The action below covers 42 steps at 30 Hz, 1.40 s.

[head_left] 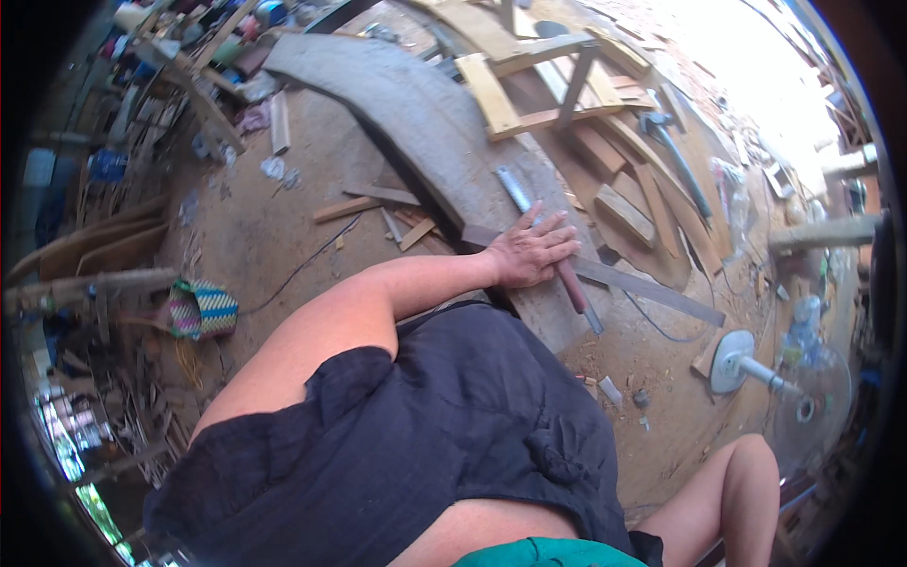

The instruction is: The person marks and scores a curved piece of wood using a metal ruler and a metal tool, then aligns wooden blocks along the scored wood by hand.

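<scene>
My left hand (534, 253) lies palm down with its fingers stretched and spread. It rests over a long, narrow dark wooden strip (652, 291) that lies crosswise on a thick grey plank (425, 123). Under and beside the fingers is a tool with a flat silver metal end (511, 186). A reddish-brown handle (571, 287) with a metal tip shows past the hand; whether it belongs to the same tool is hidden. My right hand is out of view. A bent bare limb (746, 482) shows at the lower right, its end hidden.
Right of the plank lie several wood offcuts (624, 210) and a hammer (678, 163). A pale wooden frame (543, 85) stands at the far end. A fan (803, 397) is at the right, a woven basket (203, 310) at the left. A cord (300, 269) crosses the floor.
</scene>
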Available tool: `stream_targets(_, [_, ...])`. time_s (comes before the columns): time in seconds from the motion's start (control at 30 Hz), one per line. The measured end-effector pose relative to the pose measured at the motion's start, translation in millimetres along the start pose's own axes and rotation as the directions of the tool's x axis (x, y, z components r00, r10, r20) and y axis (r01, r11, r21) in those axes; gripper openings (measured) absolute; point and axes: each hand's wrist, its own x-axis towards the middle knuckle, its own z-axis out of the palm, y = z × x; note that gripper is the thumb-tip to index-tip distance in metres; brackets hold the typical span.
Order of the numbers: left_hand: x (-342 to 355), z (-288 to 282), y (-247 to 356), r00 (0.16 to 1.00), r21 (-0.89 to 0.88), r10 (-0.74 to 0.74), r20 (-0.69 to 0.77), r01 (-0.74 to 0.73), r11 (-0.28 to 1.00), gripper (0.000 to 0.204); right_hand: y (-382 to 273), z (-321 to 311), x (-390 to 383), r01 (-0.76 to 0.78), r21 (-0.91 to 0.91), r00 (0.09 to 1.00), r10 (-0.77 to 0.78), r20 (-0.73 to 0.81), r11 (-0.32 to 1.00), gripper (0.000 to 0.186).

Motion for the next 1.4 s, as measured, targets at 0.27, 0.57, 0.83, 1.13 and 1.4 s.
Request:
stream_targets(0.27, [8.9, -3.3, 1.7, 1.0, 0.068, 0.015, 0.024, -0.016, 0.998, 0.057, 26.5, 43.2, -59.1, -0.386, -0.363, 0.747, 0.056, -0.662, 0.848, 0.018])
stream_targets(0.57, [13.8, -10.9, 7.4, 0.997, 0.089, -0.024, 0.068, 0.018, 0.996, 0.06, 237.4, 48.1, -337.1, -0.575, 0.761, -0.481, 0.629, -0.611, 0.299, 0.023])
stream_targets(0.83, [11.6, -5.6, 5.4, 0.996, 0.129, -0.048, 0.081, 0.037, 0.991, 0.061, 337.0, 108.7, -383.2, -0.862, 0.375, -0.507, 0.581, -0.637, -0.341, 0.055])
stream_targets(1.13, [13.6, -2.9, 3.1, 0.996, 0.143, -0.043, 0.082, 0.031, 0.989, 0.061, 337.7, 92.6, -363.6, -0.806, 0.291, -0.585, 0.617, -0.526, -0.516, 0.068])
stream_targets(1.4, [16.0, -3.9, 5.0, 0.997, 0.141, -0.045, 0.069, 0.035, 0.989, 0.059, 343.5, 97.1, -370.5, -0.797, 0.357, -0.603, 0.601, -0.524, -0.488, 0.071])
